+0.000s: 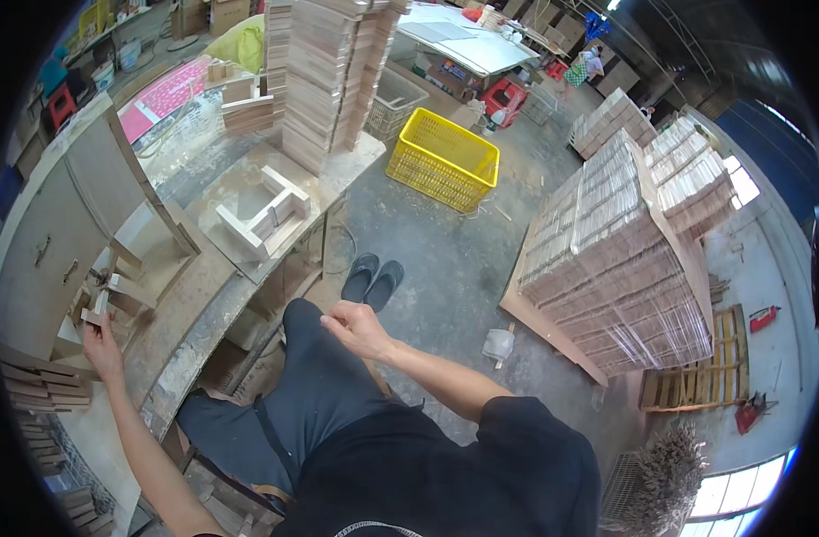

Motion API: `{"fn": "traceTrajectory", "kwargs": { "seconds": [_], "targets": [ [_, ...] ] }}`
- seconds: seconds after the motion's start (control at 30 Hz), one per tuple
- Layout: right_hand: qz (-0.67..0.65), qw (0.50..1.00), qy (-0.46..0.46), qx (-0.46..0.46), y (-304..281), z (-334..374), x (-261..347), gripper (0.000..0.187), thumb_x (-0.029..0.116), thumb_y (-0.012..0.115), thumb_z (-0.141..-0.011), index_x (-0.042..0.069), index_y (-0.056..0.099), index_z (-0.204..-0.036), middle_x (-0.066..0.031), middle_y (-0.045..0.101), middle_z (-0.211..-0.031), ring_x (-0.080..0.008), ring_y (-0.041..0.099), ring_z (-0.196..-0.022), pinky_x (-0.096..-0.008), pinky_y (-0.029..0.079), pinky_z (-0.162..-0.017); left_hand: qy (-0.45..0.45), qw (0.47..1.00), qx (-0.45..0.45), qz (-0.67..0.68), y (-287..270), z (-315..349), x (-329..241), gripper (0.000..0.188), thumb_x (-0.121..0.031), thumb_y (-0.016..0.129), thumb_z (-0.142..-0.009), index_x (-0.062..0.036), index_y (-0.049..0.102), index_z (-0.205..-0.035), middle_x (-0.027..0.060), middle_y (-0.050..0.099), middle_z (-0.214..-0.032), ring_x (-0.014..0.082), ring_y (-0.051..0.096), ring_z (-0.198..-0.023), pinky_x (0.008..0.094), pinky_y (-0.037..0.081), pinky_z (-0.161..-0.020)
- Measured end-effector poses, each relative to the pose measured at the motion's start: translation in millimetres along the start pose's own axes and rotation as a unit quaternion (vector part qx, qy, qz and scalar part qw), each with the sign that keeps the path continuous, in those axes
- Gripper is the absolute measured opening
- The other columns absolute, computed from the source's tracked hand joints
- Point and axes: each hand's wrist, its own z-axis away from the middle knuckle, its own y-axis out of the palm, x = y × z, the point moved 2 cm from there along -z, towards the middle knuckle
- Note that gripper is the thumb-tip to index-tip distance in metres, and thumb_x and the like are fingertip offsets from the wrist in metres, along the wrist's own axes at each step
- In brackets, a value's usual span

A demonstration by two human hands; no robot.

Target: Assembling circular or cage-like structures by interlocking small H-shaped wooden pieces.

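Observation:
My left hand [103, 349] reaches over the bench at the left, its fingers closed on the near end of a pale wooden piece [94, 317]. That piece sits at the opening of a box-like machine with a large wooden panel [65, 233], next to a dark round metal part [99, 277]. A pale wooden block [132, 291] lies just to the right. My right hand [360, 329] is curled into a fist over my knee; its palm is hidden, so anything inside cannot be seen. On the bench beyond stands a small wooden frame [264, 215] of joined strips.
Tall stacks of wooden strips [311, 89] rise at the bench's far end. A yellow plastic crate [443, 161] stands on the floor. Wrapped stacks of wood [615, 268] fill the right side. Black slippers [372, 279] lie beside the bench; more wooden pieces [47, 389] are piled lower left.

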Motion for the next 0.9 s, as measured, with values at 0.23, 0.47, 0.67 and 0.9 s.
{"fn": "traceTrajectory", "kwargs": {
  "seconds": [0.23,0.47,0.67,0.9],
  "targets": [
    [0.018,0.998,-0.062,0.006,1.9,12.2,-8.5,0.026,0.019,0.070,-0.096,0.000,0.065,-0.080,-0.0173,0.058,-0.074,-0.0303,0.059,-0.067,-0.0422,0.047,-0.063,-0.008,0.979,-0.072,-0.189,-33.7,8.5,-9.7,0.030,-0.030,0.076,-0.093,-0.0013,0.070,-0.094,0.0083,0.067,-0.079,0.0172,0.055,-0.072,0.0388,0.047,-0.065],
    [-0.061,0.995,0.020,0.072,1.0,19.1,-28.5,0.018,0.010,0.066,-0.101,-0.004,0.071,-0.090,-0.0063,0.067,-0.079,-0.0119,0.062,-0.073,-0.0268,0.050,-0.067,-0.065,0.996,-0.050,-0.024,-2.1,61.2,-100.3,0.030,-0.025,0.078,-0.092,-0.0002,0.072,-0.110,0.0163,0.075,-0.095,0.0252,0.074,-0.092,0.0374,0.057,-0.081],
    [-0.066,0.983,-0.016,0.172,39.1,-23.2,-1.4,0.019,0.010,0.066,-0.101,-0.005,0.070,-0.090,-0.0060,0.068,-0.078,-0.0090,0.062,-0.073,-0.0261,0.049,-0.068,-0.044,0.995,-0.084,0.022,-31.4,141.3,-113.1,0.022,-0.014,0.078,-0.091,-0.0001,0.074,-0.107,0.0117,0.074,-0.100,0.0222,0.071,-0.086,0.0356,0.057,-0.081],
    [-0.019,0.970,-0.079,0.228,74.1,-55.3,44.7,0.018,0.011,0.068,-0.099,-0.004,0.068,-0.088,-0.0078,0.067,-0.077,-0.0131,0.062,-0.073,-0.0287,0.051,-0.072,-0.293,0.795,-0.234,0.477,-75.7,248.9,-138.2,0.030,-0.016,0.075,-0.097,0.0053,0.066,-0.116,0.0062,0.072,-0.100,0.0170,0.072,-0.091,0.0300,0.061,-0.083]
  ]
}}
